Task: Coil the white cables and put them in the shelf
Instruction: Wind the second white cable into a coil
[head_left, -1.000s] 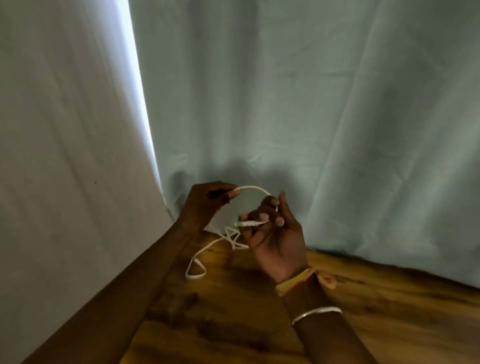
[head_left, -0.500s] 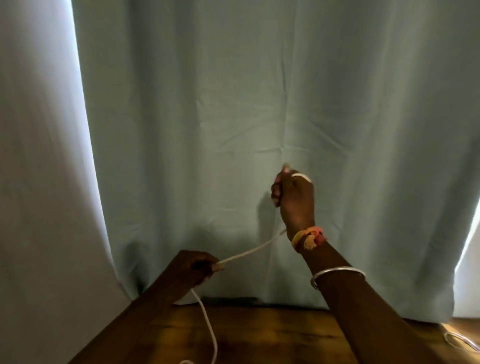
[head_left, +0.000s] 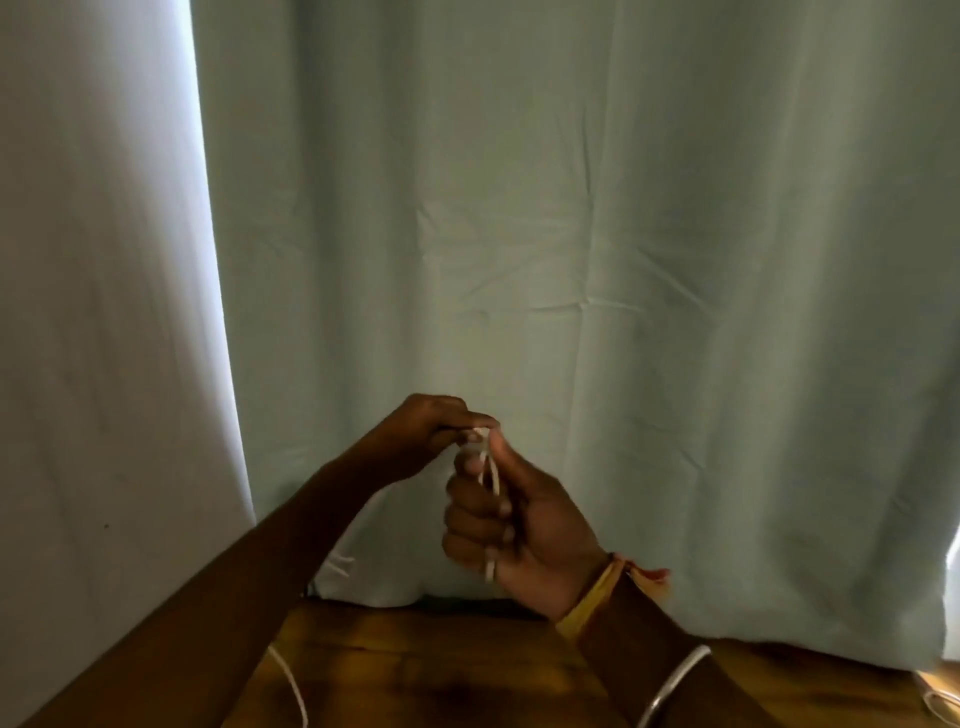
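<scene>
A thin white cable (head_left: 492, 475) runs through my right hand (head_left: 511, 525), whose fingers are curled round a short loop of it, with one end poking out below the little finger. My left hand (head_left: 434, 436) pinches the top of that loop between thumb and fingertips, touching the right hand. Both hands are raised in front of the pale green curtain (head_left: 571, 260). A loose length of the same cable (head_left: 293, 691) hangs down under my left forearm over the wooden table (head_left: 441, 670). No shelf is in view.
A white curtain panel (head_left: 104, 312) hangs at the left, with a bright gap between it and the green one. Another white cable (head_left: 943, 709) lies on the table at the far right edge.
My hands came together: the right hand dropped from high up and the left hand rose to meet it. The stretched cable span between them is now a short loop in my right fist.
</scene>
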